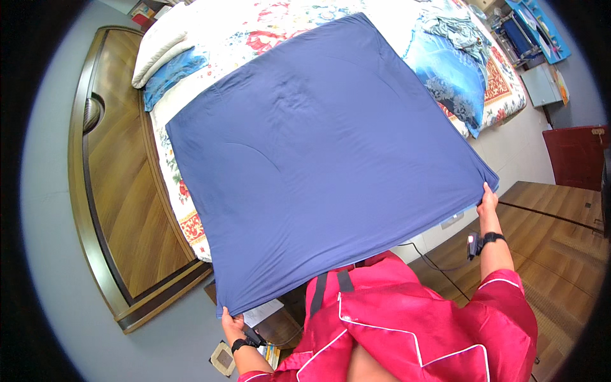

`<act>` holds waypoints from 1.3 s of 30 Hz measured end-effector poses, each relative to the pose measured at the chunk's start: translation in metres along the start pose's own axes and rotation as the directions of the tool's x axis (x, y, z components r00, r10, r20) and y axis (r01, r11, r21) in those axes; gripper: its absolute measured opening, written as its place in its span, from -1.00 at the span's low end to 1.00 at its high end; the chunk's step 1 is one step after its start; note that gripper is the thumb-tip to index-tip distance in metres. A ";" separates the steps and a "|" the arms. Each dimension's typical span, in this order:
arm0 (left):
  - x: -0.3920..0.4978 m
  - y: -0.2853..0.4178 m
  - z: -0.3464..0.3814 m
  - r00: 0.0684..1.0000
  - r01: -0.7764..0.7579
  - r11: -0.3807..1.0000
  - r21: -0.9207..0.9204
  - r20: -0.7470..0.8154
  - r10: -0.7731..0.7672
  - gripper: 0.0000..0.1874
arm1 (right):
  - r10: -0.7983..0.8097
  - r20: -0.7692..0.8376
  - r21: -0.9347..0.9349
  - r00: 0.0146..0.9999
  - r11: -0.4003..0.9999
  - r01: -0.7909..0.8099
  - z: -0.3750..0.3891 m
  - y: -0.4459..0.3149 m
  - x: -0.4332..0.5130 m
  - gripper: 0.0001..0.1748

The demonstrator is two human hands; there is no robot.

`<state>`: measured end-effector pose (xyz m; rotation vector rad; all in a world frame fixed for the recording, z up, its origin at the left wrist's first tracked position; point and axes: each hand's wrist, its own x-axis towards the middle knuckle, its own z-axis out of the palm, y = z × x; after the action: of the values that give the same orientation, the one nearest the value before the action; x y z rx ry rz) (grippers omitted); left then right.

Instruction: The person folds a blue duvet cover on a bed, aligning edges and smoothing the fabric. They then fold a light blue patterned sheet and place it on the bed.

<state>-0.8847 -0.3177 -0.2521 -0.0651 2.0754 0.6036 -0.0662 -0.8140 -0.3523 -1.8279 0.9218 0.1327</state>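
Note:
A large navy-blue cloth (324, 143) is spread out before me, its far part lying over the bed (224, 28). My left hand (233, 322) grips its near left corner, thumb on top. At the near right corner, my right hand (488, 200) pinches the folded edge. Between the two hands the cloth is pulled fairly taut, with creases fanning from the held corners. A lighter blue edge shows beneath its near hem. Both wrists carry black straps with small devices.
A wooden headboard (129, 176) stands at the left. Blue pillows (448, 71) and a crumpled pale cloth (458, 31) lie on the floral bedsheet. Wooden cabinets (549, 238) line the right side, and a nightstand (277, 324) is partly hidden below the cloth. A dark cable (429, 262) hangs near my right arm.

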 end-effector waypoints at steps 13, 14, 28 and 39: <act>-0.010 0.249 0.279 0.841 -0.451 0.887 0.098 0.381 0.385 -0.73 | 0.012 0.600 0.062 0.800 0.996 -0.061 0.290 -0.213 0.046 -0.69; 0.004 0.269 0.304 0.843 -0.394 0.917 0.063 0.423 0.333 -0.74 | 0.009 0.579 0.044 0.815 0.998 -0.042 0.320 -0.222 0.057 -0.74; 0.095 0.339 0.533 0.847 -0.377 0.909 -0.179 0.330 0.416 -0.68 | -0.094 0.047 0.066 0.994 0.994 0.091 0.587 -0.211 0.041 -0.66; 0.079 0.387 0.646 0.769 -0.414 0.817 -0.402 0.326 0.550 -0.65 | -0.154 0.187 0.266 0.970 0.959 0.102 0.681 -0.254 0.116 -0.69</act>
<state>-0.5292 0.3221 -0.4459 0.4172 1.5388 1.1534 0.3917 -0.2661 -0.5292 -1.5957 0.6408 0.1138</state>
